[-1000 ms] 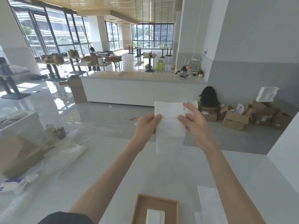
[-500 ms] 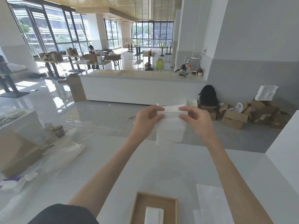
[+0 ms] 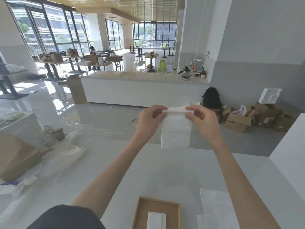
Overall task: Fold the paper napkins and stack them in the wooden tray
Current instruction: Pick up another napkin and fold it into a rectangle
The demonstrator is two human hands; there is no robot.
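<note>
A white paper napkin (image 3: 175, 131) hangs in the air in front of me, its top edge folded over. My left hand (image 3: 149, 121) pinches the top left corner and my right hand (image 3: 202, 120) pinches the top right corner. Below, at the near edge of the white table, sits the wooden tray (image 3: 142, 210) with one folded napkin (image 3: 156, 220) lying inside it. More flat, unfolded napkins (image 3: 216, 209) lie on the table just right of the tray.
On the table's left are a cardboard box (image 3: 14, 156), clear plastic bags (image 3: 66, 152), two small jars (image 3: 54, 133) and a tissue pack (image 3: 9, 187). A white wall block (image 3: 290, 156) borders the table's right side. Beyond lies an open floor with a counter.
The napkin's upper part has been folded down, so the hanging sheet is shorter. Both hands moved from its sides to pinch the top corners.
</note>
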